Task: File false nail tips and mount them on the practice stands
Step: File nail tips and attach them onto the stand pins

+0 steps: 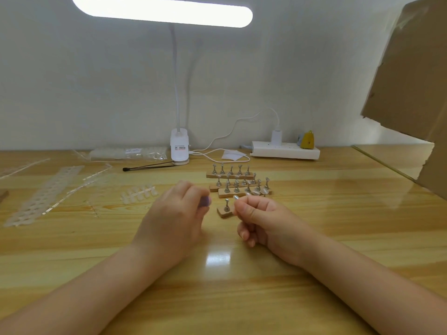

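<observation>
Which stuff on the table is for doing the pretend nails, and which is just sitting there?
For the nails:
- purple file in the left hand
- metal peg pinched by the right hand
- wooden stands with pegs
- loose nail tips

Just sitting there:
- lamp
- power strip
- cardboard box
- black brush

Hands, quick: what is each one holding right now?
Left hand: curled round a purple object, mostly hidden.
Right hand: pinching a small metal stand.

Wooden stand bars [229,175] w/ upright silver pegs are sitting in 3 rows mid-desk; a single-peg block [224,210] is lying nearer, just in front. Clear nail tips [138,193] are lying loose to the left.
</observation>
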### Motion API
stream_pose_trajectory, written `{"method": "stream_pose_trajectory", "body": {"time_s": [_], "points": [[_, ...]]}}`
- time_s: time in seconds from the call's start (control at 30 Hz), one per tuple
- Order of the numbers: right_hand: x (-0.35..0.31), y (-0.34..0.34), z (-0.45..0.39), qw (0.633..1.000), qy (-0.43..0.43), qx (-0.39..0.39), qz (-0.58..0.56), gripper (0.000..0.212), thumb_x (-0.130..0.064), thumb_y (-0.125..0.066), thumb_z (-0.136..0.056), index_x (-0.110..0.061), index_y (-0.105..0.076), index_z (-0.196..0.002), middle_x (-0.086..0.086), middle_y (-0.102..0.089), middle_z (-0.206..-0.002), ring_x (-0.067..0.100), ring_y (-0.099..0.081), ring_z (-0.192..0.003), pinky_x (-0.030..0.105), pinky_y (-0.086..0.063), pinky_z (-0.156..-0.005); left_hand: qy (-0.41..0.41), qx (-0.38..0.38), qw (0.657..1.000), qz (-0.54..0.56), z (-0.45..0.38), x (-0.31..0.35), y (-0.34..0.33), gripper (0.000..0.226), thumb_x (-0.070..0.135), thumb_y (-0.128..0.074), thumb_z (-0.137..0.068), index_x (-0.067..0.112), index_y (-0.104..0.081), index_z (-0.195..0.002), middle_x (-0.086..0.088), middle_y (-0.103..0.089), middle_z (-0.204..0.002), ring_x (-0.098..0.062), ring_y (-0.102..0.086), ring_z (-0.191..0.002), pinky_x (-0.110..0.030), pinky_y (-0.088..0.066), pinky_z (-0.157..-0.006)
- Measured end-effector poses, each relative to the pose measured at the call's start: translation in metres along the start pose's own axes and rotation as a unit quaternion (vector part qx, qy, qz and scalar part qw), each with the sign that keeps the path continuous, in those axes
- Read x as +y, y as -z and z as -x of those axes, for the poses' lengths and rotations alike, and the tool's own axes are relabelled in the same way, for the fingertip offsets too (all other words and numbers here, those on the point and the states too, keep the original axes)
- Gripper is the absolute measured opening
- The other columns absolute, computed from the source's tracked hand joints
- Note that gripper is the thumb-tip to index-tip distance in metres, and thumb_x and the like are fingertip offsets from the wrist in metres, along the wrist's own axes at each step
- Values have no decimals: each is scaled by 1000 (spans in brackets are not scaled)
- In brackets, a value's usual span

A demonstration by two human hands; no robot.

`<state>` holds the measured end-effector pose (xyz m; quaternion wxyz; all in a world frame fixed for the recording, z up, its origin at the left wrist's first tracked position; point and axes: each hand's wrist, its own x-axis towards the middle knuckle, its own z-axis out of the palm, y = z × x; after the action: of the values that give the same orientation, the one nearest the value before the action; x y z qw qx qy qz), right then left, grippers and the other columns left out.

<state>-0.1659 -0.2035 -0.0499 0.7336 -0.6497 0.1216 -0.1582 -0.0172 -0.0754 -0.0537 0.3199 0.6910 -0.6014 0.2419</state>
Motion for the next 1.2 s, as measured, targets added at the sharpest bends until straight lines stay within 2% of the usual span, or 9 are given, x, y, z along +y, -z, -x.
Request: {"method": "stream_pose_trajectory", "body": {"time_s": [0.13, 0.2, 0.33, 0.53, 0.73, 0.87, 0.97, 1.1, 1.2], "points": [[0, 0, -1, 1000, -11, 22, -8, 21, -28, -61, -81, -8, -60, -86, -12, -63, -60, 7, -53, -47, 19, -41, -41, 77, -52, 995, -39, 3, -1, -8, 26, 24, -61, -91, 10, -65, -113, -6, -62, -105, -28, -58, -93, -40, -46, -82], [0, 0, -2, 1000, -11, 21, -3, 22, -29, -61, -81, -7, -60, -86, -12, -63, -57, 6, -53, -45, 19, -41, -41, 83, -47, 993, 65, 3, 2, -5, 32, 33, -53, -95, 14, -64, -118, 3, -61, -109, -16, -57, -100, -34, -47, -86], [2, 1, -3, 1000, -10, 11, 8, 30, -31, -60, -83, -4, -62, -95, -12, -65, -63, 7, -54, -46, 19, -42, -41, 109, -30, 939, 325, 1, 21, 0, 23, 30, -58, -87, 29, -70, -106, 12, -68, -93, -6, -62, -91, -16, -47, -77], [1, -1, -2, 999, -2, -1, 48, 54, -35, -58, -85, 10, -56, -116, -12, -63, -63, 7, -55, -49, 19, -44, -43, 152, -36, 913, 378, 2, 24, -3, 22, 30, -68, -74, 32, -74, -95, 20, -73, -88, 0, -66, -82, -11, -47, -72], [4, -3, -2, 994, -1, 56, 95, 48, -48, -63, -77, -3, -64, -93, 0, -58, -52, 10, -53, -44, 19, -43, -42, 151, -29, 936, 315, 5, 22, -5, 20, 41, -69, -72, 31, -74, -89, 20, -71, -80, 1, -63, -75, -8, -42, -66], [6, -5, -4, 993, 28, 98, 61, 45, -53, -60, -80, -9, -63, -90, -7, -54, -53, 13, -53, -45, 21, -41, -39, 100, -29, 993, 52, 6, 13, -11, 15, 42, -66, -82, 28, -71, -87, 15, -68, -78, -12, -60, -82, -29, -35, -78], [6, -7, -4, 989, 47, 104, 99, 39, -49, -59, -86, -11, -66, -94, -11, -54, -54, 14, -55, -48, 23, -43, -39, 133, -61, 989, 24, 5, 11, -15, 10, 35, -67, -86, 29, -64, -93, 15, -66, -85, -14, -57, -92, -26, -24, -80], [9, -6, -4, 915, 128, 169, 343, 21, -31, -56, -94, -19, -67, -81, -10, -55, -53, 5, -53, -51, 28, -44, -51, 123, -99, 987, 34, 4, 12, -22, 13, 35, -57, -93, 28, -55, -104, 15, -61, -101, -11, -50, -109, -24, -21, -92], [13, -4, -6, 855, 160, 192, 455, 16, -24, -60, -91, -26, -66, -76, -13, -53, -57, 4, -50, -57, 19, -37, -54, 113, -134, 984, 34, 3, 11, -25, 10, 38, -48, -96, 34, -41, -101, 15, -57, -112, -8, -35, -125, -24, -11, -103]]}}
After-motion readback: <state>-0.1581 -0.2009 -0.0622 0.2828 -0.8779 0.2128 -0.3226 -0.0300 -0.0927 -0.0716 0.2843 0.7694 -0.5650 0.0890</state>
